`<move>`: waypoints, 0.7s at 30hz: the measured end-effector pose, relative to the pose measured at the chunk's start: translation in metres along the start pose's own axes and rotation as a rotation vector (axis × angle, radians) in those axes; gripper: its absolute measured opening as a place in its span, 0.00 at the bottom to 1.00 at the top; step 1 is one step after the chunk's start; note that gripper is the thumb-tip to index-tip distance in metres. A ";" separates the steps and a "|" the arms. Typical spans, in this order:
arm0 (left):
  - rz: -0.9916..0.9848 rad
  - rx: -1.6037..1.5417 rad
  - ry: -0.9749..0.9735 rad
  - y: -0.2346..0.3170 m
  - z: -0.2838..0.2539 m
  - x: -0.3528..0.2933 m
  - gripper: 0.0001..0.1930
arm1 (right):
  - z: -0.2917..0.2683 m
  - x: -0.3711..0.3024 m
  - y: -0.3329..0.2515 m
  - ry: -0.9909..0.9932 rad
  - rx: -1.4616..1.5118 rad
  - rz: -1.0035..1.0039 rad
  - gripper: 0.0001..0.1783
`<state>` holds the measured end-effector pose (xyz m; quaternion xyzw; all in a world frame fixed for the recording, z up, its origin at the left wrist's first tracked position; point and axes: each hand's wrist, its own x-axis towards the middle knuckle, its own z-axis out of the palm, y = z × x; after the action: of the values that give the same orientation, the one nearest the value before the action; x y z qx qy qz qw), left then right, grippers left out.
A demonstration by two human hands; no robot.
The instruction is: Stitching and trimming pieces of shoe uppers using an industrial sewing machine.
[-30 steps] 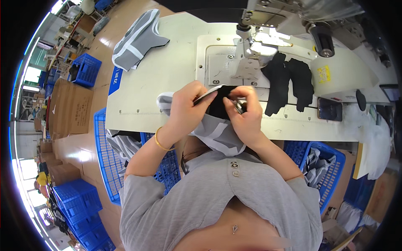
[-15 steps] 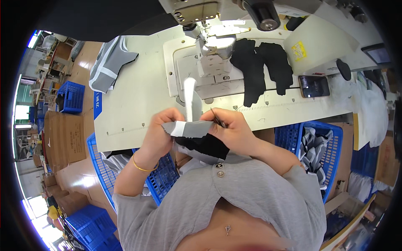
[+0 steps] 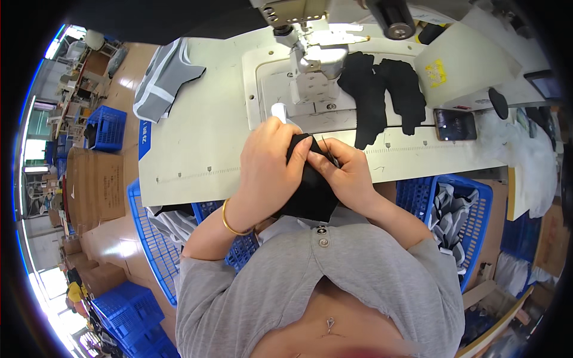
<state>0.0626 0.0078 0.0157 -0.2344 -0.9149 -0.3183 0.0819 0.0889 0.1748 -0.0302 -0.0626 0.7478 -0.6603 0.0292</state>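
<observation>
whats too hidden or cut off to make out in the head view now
Head view, slim dark metal tool: mostly hidden by the right hand.
Head view, black cloth piece: left part covered by the left hand.
Head view, grey-white sewing machine: top cut off by the upper edge.

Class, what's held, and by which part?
Left hand and right hand pinch black cloth near its upper edge; the right also holds a thin tool, place hidden.

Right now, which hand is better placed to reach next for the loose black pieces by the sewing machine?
Probably the right hand: like the left hand, it holds black cloth, but lies closer to the loose pieces.
</observation>
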 end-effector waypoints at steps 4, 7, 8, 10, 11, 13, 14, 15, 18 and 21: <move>-0.225 -0.469 -0.149 -0.014 0.009 0.004 0.10 | -0.014 -0.002 0.017 -0.045 0.011 -0.021 0.08; -0.288 -0.470 -0.151 -0.022 0.004 0.006 0.12 | -0.066 0.017 0.036 0.381 -0.222 -0.193 0.05; -0.326 -0.515 -0.067 -0.028 0.002 0.007 0.12 | -0.104 0.036 0.038 0.512 -0.588 -0.417 0.05; -0.333 -0.533 0.051 -0.039 0.002 0.009 0.14 | -0.150 0.051 0.046 0.618 -0.918 -0.299 0.11; -0.326 -0.538 0.047 -0.036 0.003 0.011 0.14 | -0.162 0.055 0.058 0.625 -0.924 -0.297 0.11; -0.265 -0.388 0.151 -0.028 0.006 0.016 0.14 | -0.173 0.062 0.067 0.575 -1.055 -0.252 0.14; -0.262 -0.391 0.153 -0.027 0.008 0.019 0.14 | -0.177 0.062 0.070 0.544 -1.051 -0.155 0.16; -0.264 -0.405 0.142 -0.027 0.011 0.019 0.14 | -0.175 0.062 0.070 0.541 -1.052 -0.158 0.16; -0.248 -0.432 0.148 -0.029 0.017 0.020 0.13 | -0.174 0.063 0.074 0.572 -1.032 -0.111 0.14; -0.231 -0.458 0.162 -0.027 0.018 0.021 0.13 | -0.177 0.062 0.082 0.610 -1.070 -0.351 0.13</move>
<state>0.0313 0.0079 -0.0070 -0.1147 -0.8303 -0.5417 0.0626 0.0009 0.3504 -0.0870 0.0007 0.9273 -0.1785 -0.3289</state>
